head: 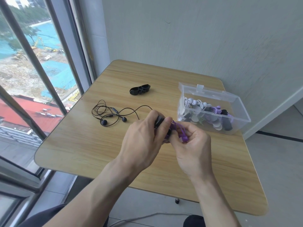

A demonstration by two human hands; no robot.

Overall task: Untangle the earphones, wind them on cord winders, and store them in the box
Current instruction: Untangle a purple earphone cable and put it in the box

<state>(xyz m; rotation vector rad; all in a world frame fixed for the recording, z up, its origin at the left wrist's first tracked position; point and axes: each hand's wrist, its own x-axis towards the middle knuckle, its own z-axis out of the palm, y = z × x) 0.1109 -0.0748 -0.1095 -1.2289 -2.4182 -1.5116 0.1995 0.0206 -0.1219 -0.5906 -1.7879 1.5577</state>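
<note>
Over the middle of the wooden table, my left hand grips a black cord winder. Purple earphones are partly wrapped on it. My right hand pinches the purple cord and an earbud right beside the winder. A tangled pair of black earphones lies loose on the table to the left. Behind them, a second black cord winder sits empty. A clear plastic box at the right holds several wound earphones in white, grey, purple and black.
The table stands in a corner, with a large window to the left and a wall behind. The box's lid stands open at its far side. A grey cable runs along the floor under the near table edge.
</note>
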